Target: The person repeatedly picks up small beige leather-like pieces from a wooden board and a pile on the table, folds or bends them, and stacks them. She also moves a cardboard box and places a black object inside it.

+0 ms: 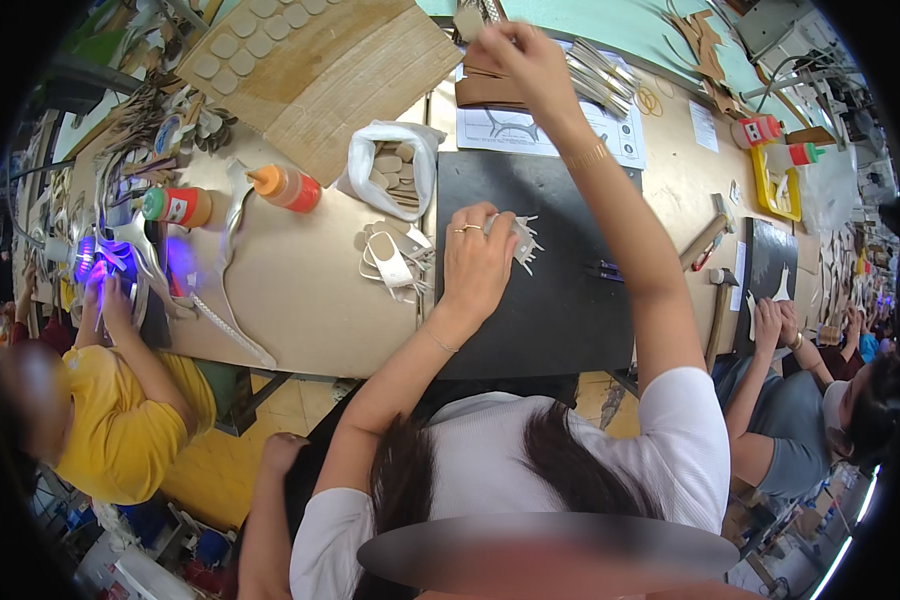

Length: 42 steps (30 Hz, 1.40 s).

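Observation:
On the black mat [570, 290], my left hand [475, 255] is closed over a pale grey leather piece [523, 245] with short strips fanning from its edge. Part of that piece is hidden under the fingers. My right arm reaches to the far side of the table, where my right hand [525, 62] pinches a small beige rounded patch [468, 23]. Left of the mat lies a small pile of similar cut leather pieces [392, 258]. Behind it, a white plastic bag [355, 165] stands with its top rolled down, holding several beige oval patches [398, 172].
A cardboard sheet [340, 75] carries rows of beige patches at far left. Two glue bottles [295, 188] [185, 205] stand left. Brown leather strips [490, 92] lie on printed paper [620, 140]. A hammer [718, 310] lies right. Co-workers sit on both sides.

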Motion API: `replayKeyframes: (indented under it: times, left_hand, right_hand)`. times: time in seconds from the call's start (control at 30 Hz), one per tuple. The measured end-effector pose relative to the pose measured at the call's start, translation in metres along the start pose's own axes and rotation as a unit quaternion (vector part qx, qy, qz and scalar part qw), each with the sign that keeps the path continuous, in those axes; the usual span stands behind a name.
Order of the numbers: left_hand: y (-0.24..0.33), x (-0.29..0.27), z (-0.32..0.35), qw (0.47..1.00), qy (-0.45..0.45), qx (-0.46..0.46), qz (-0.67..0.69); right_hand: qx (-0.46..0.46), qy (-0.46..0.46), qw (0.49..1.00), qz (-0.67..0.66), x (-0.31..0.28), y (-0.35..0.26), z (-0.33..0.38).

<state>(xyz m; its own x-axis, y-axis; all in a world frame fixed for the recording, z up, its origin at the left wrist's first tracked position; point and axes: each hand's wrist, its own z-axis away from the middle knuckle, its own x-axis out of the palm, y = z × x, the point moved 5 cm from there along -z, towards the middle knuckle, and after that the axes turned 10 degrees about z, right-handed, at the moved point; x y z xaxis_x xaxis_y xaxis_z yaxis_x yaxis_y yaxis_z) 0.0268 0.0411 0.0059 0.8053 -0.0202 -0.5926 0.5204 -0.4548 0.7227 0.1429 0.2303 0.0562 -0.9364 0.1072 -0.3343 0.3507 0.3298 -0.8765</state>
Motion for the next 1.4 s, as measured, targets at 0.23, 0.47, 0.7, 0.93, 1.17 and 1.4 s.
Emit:
replayKeyframes:
  times: [0.23,0.47,0.7,0.93,1.17,1.4]
  left_hand:
    - [-0.012,-0.002,0.023,0.756,0.057,-0.307,0.575]
    - [0.019,-0.044,0.038,0.727,0.066,-0.299,0.614]
    - [0.037,-0.069,0.049,0.746,0.032,-0.294,0.597]
    - [0.043,-0.075,0.054,0.753,0.028,-0.277,0.596]
    - [0.046,-0.080,0.055,0.761,0.018,-0.266,0.591]
    - [0.049,-0.081,0.055,0.769,0.039,-0.264,0.582]
  right_hand:
    - [0.167,-0.101,0.970,-0.147,-0.036,-0.041,0.175]
    - [0.134,-0.079,0.976,-0.156,-0.022,-0.071,0.221]
    - [0.081,-0.108,0.987,-0.084,-0.024,-0.095,0.216]
    - [0.085,-0.102,0.989,-0.069,-0.023,-0.105,0.220]
    - [0.082,-0.095,0.990,-0.068,-0.022,-0.109,0.220]
    - [0.059,-0.092,0.994,-0.029,-0.024,-0.113,0.219]
